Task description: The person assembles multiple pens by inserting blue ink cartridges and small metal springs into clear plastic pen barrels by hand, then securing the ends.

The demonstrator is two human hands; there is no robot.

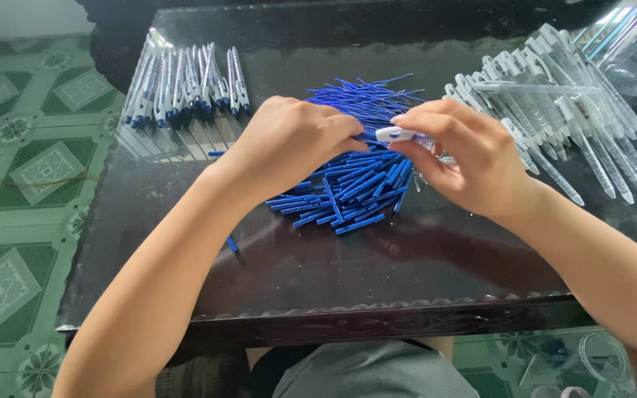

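Observation:
My right hand (pixel 466 158) pinches a white pen barrel (pixel 401 135) with a blue mark, held level above a heap of blue pen refills (pixel 355 184). My left hand (pixel 289 144) is closed beside it, fingertips meeting the barrel's left end; what they grip is hidden. The heap lies at the middle of a dark glass-topped table (pixel 348 273). Small metal springs (pixel 447 158) show just behind my right fingers.
A row of finished white-and-blue pens (pixel 186 81) lies at the back left. A pile of empty white barrels (pixel 562 110) fills the back right, by clear plastic (pixel 632 44). One loose blue piece (pixel 233 245) lies near my left forearm. Green tiled floor (pixel 23 162) is left.

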